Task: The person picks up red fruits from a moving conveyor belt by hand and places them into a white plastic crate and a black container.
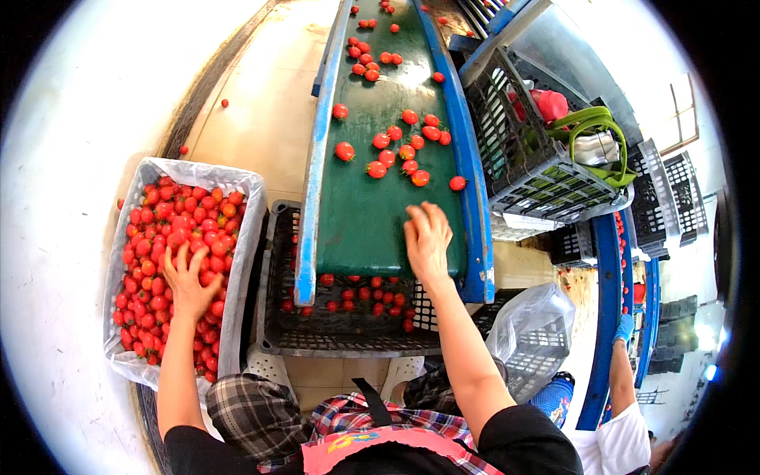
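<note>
A lined crate of small red tomatoes (156, 309) stands at the left, and my left hand (187, 281) rests on them with its fingers spread. A green conveyor belt (372, 229) with blue side rails runs away from me, carrying scattered tomatoes (386, 158). My right hand (428, 242) is over the near part of the belt, fingers apart and a little bent, just below those tomatoes, with nothing in it. Under the belt's near end a black perforated crate (340, 342) holds several tomatoes.
Stacked black crates (538, 190), the top one holding green straps and a red item, stand right of the belt. A plastic-lined crate (530, 332) sits lower right. Another blue-railed line (603, 317) runs beyond, where a co-worker's blue-gloved hand (623, 327) reaches. A white wall (55, 198) borders the left.
</note>
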Tool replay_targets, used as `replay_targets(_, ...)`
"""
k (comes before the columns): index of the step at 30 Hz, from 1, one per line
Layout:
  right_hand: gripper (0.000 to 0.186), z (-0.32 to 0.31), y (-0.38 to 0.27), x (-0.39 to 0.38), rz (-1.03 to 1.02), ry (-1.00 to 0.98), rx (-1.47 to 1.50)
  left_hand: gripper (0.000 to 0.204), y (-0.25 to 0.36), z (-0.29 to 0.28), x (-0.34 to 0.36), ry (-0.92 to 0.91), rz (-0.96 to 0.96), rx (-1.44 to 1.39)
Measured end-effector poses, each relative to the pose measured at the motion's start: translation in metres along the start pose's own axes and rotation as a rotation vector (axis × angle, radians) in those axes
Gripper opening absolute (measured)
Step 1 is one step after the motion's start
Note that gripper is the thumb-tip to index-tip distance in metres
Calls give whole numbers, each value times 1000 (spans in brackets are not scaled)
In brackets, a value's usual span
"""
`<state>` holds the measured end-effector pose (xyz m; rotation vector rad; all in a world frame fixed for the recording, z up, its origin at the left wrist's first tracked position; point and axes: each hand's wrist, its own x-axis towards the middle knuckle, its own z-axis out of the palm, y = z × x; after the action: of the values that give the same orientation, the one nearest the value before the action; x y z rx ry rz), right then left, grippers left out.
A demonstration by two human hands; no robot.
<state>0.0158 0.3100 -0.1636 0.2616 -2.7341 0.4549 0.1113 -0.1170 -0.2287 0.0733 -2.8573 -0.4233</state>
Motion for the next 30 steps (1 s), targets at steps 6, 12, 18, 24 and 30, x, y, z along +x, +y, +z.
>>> replay_targets(6,83,13,46,61,359,213,308,74,0,4,83,-124,-207,122)
replay_targets(12,83,34,57,112,457,235,406,45,89,-43,150,252,-21,36)
replay_targets(18,67,75,91,161,292,340,256,107,289,-22,134,-266,124,-149)
replay_targets(24,29,46,116,159,14,-6,544,123,335,68,158,4,194,-473)
replay_targets(30,28,28,65,140,478,-253,1238,91,331,70,163,-55,130,-922)
